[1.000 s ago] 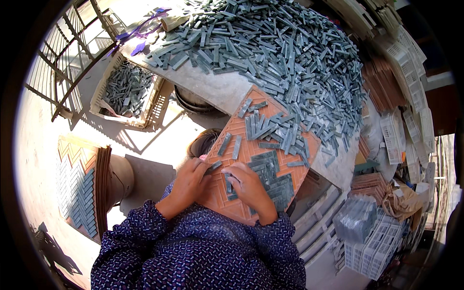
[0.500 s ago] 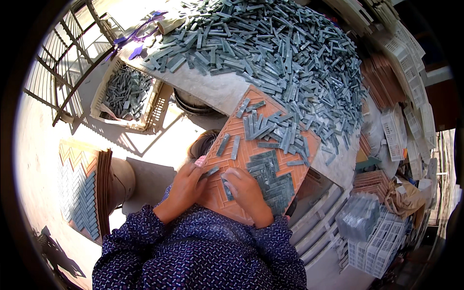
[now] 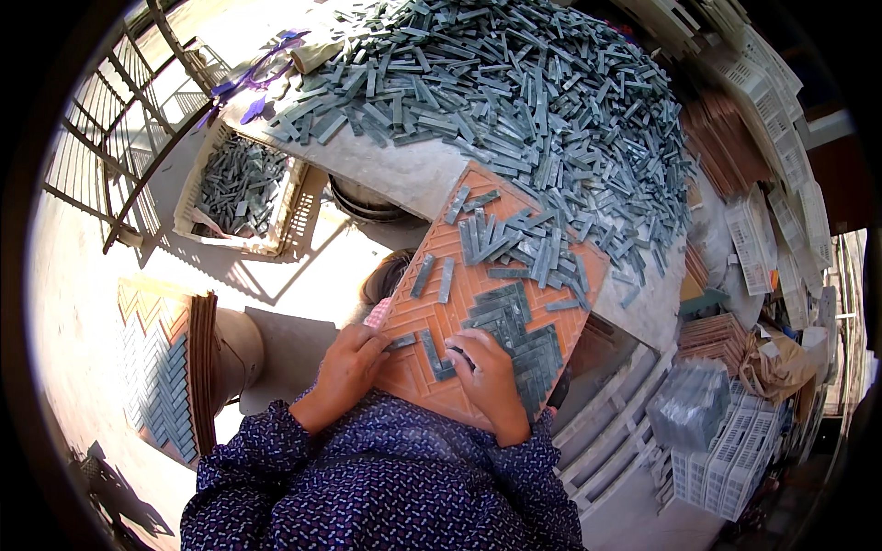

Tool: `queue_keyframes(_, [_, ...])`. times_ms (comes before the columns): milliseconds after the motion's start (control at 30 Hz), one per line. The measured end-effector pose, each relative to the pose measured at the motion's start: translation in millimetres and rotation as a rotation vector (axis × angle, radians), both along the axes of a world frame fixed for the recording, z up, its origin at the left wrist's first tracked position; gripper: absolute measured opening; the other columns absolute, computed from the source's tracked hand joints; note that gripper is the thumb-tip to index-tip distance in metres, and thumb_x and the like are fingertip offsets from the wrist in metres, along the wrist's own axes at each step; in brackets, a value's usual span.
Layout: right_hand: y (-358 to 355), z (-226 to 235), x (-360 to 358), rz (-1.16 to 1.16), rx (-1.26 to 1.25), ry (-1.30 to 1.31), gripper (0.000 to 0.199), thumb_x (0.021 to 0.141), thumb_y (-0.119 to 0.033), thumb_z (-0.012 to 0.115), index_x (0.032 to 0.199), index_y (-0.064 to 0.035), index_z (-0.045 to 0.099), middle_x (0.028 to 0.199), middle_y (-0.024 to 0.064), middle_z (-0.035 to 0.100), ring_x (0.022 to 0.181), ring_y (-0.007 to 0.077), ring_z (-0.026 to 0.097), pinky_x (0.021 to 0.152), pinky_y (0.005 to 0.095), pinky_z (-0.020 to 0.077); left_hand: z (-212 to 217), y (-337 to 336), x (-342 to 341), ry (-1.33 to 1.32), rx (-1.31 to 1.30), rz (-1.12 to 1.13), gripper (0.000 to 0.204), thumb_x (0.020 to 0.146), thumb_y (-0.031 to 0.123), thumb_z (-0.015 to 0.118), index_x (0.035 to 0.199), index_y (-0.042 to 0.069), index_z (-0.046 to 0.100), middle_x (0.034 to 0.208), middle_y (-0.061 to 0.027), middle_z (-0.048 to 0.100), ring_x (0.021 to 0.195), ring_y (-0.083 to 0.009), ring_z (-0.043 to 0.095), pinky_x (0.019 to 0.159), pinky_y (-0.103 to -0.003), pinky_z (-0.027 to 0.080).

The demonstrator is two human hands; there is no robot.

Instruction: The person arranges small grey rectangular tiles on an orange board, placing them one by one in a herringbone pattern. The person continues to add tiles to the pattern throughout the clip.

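A: What's under the hands?

B: An orange herringbone mould board (image 3: 459, 303), tilted, its far end leaning on the tabletop (image 3: 404, 170) and its near end at the person's lap. The left hand (image 3: 349, 367) sits at the board's near left edge, fingers curled, fingertips touching a grey tile strip (image 3: 401, 342) lying on the board. Whether that grip is pinching the strip or just pressing it, I can't tell.

A: And the other one?

B: The right hand (image 3: 491, 376) lies flat-ish on the board's near middle, fingers bent over another strip (image 3: 432, 354) set in the grooves (the fingertips hide the contact, so I can't say if that grip is closed on it). Just right of it is a filled patch of laid strips (image 3: 514, 326) in the zigzag pattern.

A: Anything loose?

B: A small loose heap of strips (image 3: 519, 243) on the board's far half, and a huge pile (image 3: 533, 101) covering the tabletop beyond. To the left, a white crate (image 3: 243, 188) with more strips, and a finished panel (image 3: 156, 376) on the floor near left.
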State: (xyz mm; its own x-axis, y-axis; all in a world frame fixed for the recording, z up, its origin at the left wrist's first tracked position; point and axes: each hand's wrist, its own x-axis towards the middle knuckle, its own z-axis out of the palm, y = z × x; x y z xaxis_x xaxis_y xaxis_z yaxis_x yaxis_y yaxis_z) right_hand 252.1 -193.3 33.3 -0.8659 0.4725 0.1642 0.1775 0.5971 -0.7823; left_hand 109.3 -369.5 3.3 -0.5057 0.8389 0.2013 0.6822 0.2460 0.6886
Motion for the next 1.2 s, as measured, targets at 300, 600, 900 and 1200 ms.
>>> queue_keyframes(300, [-2, -2, -8, -0.001, -0.021, 0.055, 0.013, 0.079, -0.001, 0.068, 0.092, 0.0015, 0.065, 0.091, 0.0159, 0.064, 0.082, 0.0292, 0.064, 0.072, 0.0334, 0.051, -4, 6, 0, -0.004, 0.034, -0.013, 0.018, 0.074, 0.003, 0.064, 0.092, 0.002, 0.063, 0.089, -0.012, 0.057, 0.084, -0.031, 0.056, 0.072, -0.04, 0.047])
queue_keyframes(600, [8, -10, -23, -0.027, 0.057, 0.068, 0.012, 0.081, -0.003, 0.066, 0.092, 0.0014, 0.065, 0.086, 0.0158, 0.064, 0.074, 0.0287, 0.064, 0.065, 0.0339, 0.05, -2, 11, -11, -0.266, 0.075, 0.03, 0.014, 0.076, 0.004, 0.067, 0.09, 0.002, 0.064, 0.086, -0.0123, 0.058, 0.086, -0.0311, 0.057, 0.074, -0.038, 0.048])
queue_keyframes(900, [28, -17, -64, -0.13, 0.15, -0.077, 0.032, 0.076, -0.01, 0.073, 0.102, -0.0031, 0.057, 0.083, 0.0144, 0.062, 0.072, 0.0292, 0.062, 0.061, 0.0364, 0.0492, -9, 4, -14, -0.13, -0.011, -0.055, 0.025, 0.07, 0.006, 0.072, 0.092, 0.004, 0.062, 0.084, -0.0124, 0.058, 0.082, -0.0307, 0.058, 0.071, -0.039, 0.048])
queue_keyframes(1200, [27, -7, -59, -0.204, -0.016, -0.25, 0.036, 0.076, -0.009, 0.071, 0.107, -0.004, 0.054, 0.085, 0.0143, 0.061, 0.072, 0.0293, 0.062, 0.063, 0.0379, 0.0497, -3, 4, -16, -0.229, -0.061, -0.096, 0.032, 0.069, 0.004, 0.071, 0.098, 0.004, 0.058, 0.095, -0.015, 0.058, 0.093, -0.0355, 0.056, 0.077, -0.042, 0.048])
